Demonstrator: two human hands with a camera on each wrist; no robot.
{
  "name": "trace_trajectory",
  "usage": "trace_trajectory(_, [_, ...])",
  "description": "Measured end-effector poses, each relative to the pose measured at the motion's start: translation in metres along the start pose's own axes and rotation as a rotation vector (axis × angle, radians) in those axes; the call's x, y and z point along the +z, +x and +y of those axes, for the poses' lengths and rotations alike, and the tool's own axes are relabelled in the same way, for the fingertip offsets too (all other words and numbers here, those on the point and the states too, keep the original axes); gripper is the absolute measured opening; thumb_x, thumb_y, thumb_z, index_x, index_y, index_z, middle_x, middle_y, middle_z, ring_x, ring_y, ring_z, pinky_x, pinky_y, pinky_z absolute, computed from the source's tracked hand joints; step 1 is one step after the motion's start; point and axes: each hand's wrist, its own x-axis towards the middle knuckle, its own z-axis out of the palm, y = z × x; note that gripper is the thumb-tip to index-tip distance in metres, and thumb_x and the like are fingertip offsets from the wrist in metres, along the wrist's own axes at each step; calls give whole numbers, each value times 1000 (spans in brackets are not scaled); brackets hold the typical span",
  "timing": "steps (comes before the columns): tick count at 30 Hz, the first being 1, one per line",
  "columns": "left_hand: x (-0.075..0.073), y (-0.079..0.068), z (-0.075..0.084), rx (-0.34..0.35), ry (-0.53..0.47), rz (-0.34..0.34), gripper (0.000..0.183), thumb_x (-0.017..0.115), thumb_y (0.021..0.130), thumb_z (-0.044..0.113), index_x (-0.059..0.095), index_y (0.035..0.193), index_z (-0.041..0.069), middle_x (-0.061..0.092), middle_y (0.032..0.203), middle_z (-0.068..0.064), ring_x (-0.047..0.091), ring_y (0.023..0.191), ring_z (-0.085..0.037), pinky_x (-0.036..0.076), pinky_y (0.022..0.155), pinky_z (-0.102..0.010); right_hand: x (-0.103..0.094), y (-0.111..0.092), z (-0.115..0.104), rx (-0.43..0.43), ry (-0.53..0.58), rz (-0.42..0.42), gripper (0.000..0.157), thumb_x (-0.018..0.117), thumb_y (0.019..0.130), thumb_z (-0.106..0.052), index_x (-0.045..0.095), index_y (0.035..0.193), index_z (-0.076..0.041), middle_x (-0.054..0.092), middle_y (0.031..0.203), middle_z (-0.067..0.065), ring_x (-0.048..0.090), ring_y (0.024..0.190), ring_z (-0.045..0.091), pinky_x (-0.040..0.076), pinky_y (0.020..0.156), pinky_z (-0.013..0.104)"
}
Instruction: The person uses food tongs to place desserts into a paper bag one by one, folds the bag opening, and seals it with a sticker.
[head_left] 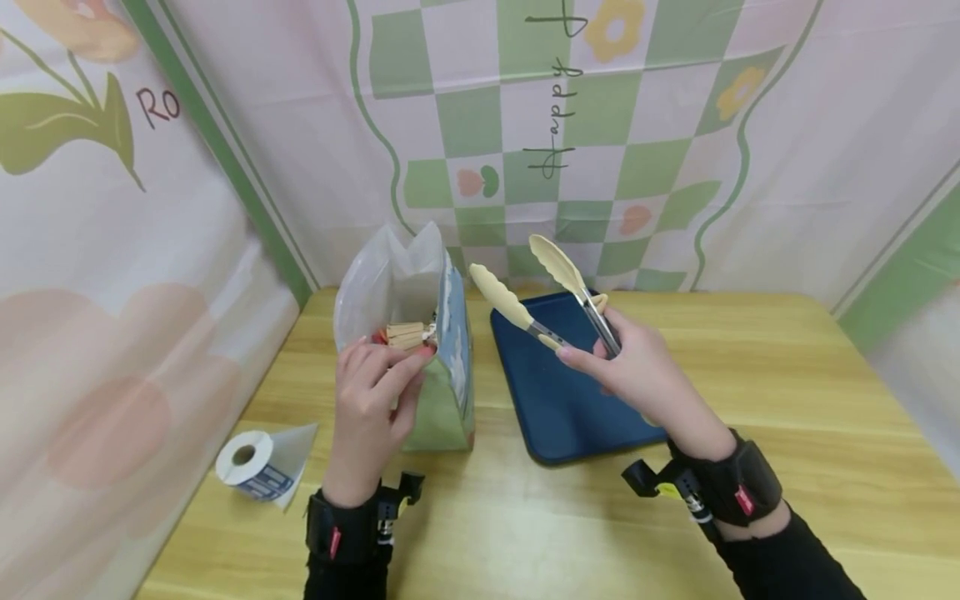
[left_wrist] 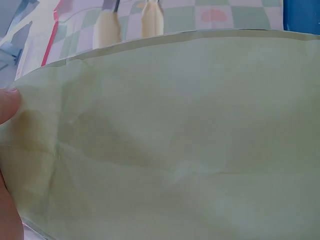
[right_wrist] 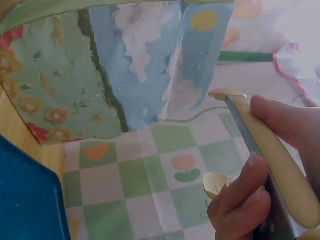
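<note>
A paper bag (head_left: 435, 421) with a green lower part and a painted blue-sky side (right_wrist: 145, 55) stands upright, its top open. Inside it show a bundle of flat tan pieces (head_left: 406, 335) and a bit of red; the rest is hidden. At the bag's near rim my left hand (head_left: 371, 400) pinches the paper, and the thumb (left_wrist: 7, 105) appears at the edge in the left wrist view. My right hand (head_left: 645, 362) grips metal tongs (head_left: 504, 298) with cream tips. The tips are spread apart, above the dark blue tray (head_left: 547, 433), with nothing between them.
A roll of labels (head_left: 246, 458) with a loose end lies on the wooden table (head_left: 510, 533), left of the bag. Behind the table hangs a checkered, flowered curtain (head_left: 532, 125). Another curtain (head_left: 135, 350) runs along the left side.
</note>
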Motion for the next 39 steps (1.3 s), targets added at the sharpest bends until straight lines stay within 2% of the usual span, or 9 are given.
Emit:
trace_trajectory(4, [1, 0, 0, 2, 1, 3, 15, 66, 87, 11, 75, 99, 10, 69, 85, -6, 57, 83, -24, 37, 91, -45, -2, -5, 13, 29, -14, 14, 60, 65, 82, -63, 46, 101, -9, 52, 73, 6, 57, 54, 19, 43, 49, 30])
trace_trajectory(8, [2, 0, -1, 11, -1, 15, 16, 66, 87, 10, 75, 99, 9, 69, 85, -6, 57, 83, -25, 37, 91, -45, -2, -9, 22, 32, -16, 34, 59, 66, 84, -61, 46, 99, -8, 52, 73, 7, 58, 54, 19, 45, 49, 30])
trace_trajectory(17, [3, 1, 1, 36, -1, 48, 16, 66, 86, 10, 76, 99, 9, 71, 87, -7, 58, 82, -25, 37, 89, -45, -7, -17, 41, 52, 21, 76, 56, 66, 86, -56, 45, 99, -7, 48, 76, 8, 58, 55, 18, 49, 51, 31])
trace_trajectory(23, [4, 1, 0, 48, 3, 52, 16, 65, 86, 9, 75, 99, 9, 70, 87, -7, 57, 81, -25, 37, 88, -45, -11, -25, 53, 64, 24, 117, 50, 67, 87, -52, 46, 99, -8, 51, 77, 10, 60, 55, 18, 50, 50, 31])
trace_trajectory(31, [4, 0, 2, 55, 0, 57, 16, 63, 88, 10, 76, 98, 7, 69, 84, -6, 57, 80, -25, 36, 86, -45, -14, -36, 72, 133, 7, 149, 50, 66, 88, -53, 48, 98, -8, 57, 77, 11, 63, 58, 21, 45, 48, 32])
trace_trajectory(35, [5, 0, 2, 57, -2, 67, 16, 64, 88, 9, 76, 97, 7, 68, 83, -7, 56, 80, -25, 36, 86, -45, -15, -35, 81, 145, -19, 172, 52, 64, 88, -56, 48, 104, -9, 61, 80, 12, 62, 57, 18, 43, 46, 31])
trace_trajectory(39, [7, 1, 2, 72, 2, 90, 16, 63, 87, 9, 76, 96, 6, 69, 82, -7, 56, 78, -26, 36, 86, -45, -17, -31, 89, 156, -44, 222, 55, 64, 86, -59, 48, 104, -10, 63, 74, 11, 62, 55, 18, 39, 44, 32])
